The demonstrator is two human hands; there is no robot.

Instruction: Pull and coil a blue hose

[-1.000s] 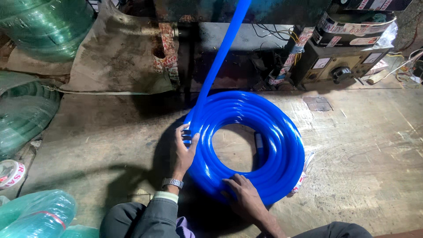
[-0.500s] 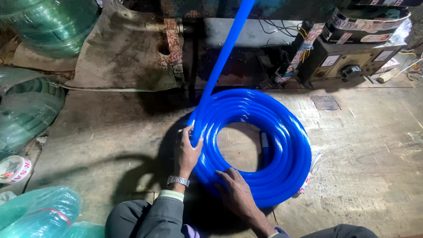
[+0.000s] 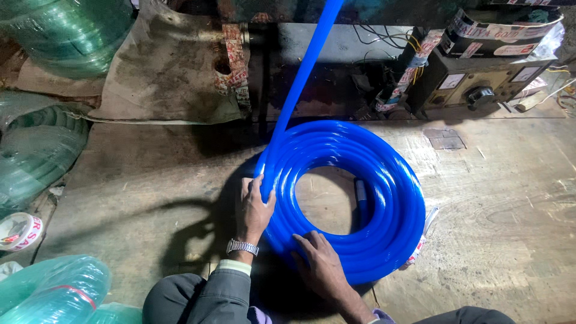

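A coil of blue hose [image 3: 384,240] lies flat on the wooden floor [image 3: 510,210], its ring opening facing straight up. From the coil's left edge a single free length of hose [image 3: 303,78] runs up and away, leaning slightly right, its long axis pointing toward the machine [image 3: 480,78] at the far side and out of the top of the view. The left hand [image 3: 255,210], with a metal wristwatch [image 3: 242,246], curls its fingers over the coil's left rim where the free length leaves it. The right hand [image 3: 321,264] lies spread, palm down, on the near rim. Green hose coils [image 3: 36,156] lie well apart to the left.
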